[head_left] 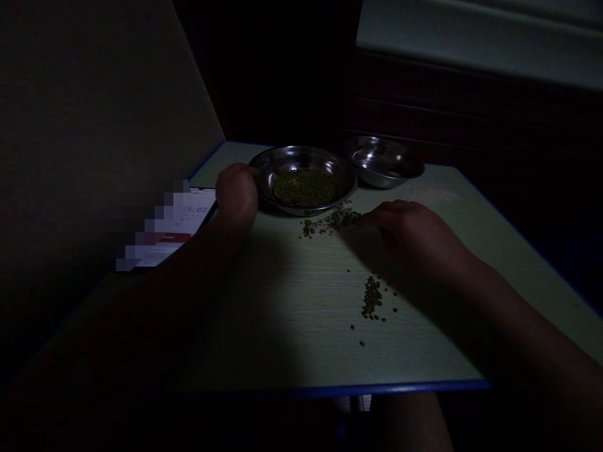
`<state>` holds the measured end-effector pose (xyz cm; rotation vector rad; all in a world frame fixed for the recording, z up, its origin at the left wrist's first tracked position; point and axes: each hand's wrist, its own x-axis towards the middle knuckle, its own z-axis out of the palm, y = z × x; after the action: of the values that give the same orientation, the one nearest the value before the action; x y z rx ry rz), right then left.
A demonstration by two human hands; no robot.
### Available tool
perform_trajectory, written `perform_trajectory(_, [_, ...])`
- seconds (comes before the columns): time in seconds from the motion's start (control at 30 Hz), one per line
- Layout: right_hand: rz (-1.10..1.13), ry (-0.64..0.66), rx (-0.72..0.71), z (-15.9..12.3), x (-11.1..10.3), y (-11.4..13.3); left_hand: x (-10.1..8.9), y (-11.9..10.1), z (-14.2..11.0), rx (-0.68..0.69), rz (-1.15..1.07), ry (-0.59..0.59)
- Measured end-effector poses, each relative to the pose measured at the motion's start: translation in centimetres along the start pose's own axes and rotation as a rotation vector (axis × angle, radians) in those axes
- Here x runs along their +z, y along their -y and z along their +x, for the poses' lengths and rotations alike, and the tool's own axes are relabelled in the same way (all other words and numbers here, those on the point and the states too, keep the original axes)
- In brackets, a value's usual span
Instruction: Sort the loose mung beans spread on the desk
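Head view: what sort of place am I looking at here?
Probably a dim indoor room for private study or living, such as a bedroom or dorm: a small pale green desk with blue edging sits against a wall, with a lit phone and steel dishes on it.

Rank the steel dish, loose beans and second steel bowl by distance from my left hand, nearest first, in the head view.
1. Steel dish: touching the left hand, to its right.
2. Loose beans: tabletop, in front of dish.
3. Second steel bowl: behind, right of dish.
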<state>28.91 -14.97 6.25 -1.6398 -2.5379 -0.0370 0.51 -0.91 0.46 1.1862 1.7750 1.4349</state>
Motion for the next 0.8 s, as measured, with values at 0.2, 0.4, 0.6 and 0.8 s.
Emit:
perform_trajectory(0.2, [0.006, 0.026, -0.006, 0.2, 0.1, 0.4, -0.1, -0.4, -0.4, 0.001, 0.028, -0.001])
perform_trajectory(0.4, [-0.010, 0.014, 0.038, 0.4, 0.3, 0.8, 0.0, 0.1, 0.2, 0.032, 0.020, -0.021])
perform_trajectory(0.6, [0.024, 0.003, 0.023, 0.4, 0.5, 0.7, 0.0, 0.5, 0.7, 0.022, 0.001, -0.017])
perform_trajectory(0.8, [-0.010, 0.043, 0.051, 0.6, 0.2, 1.5, 0.1, 0.1, 0.0, 0.032, 0.004, -0.027])
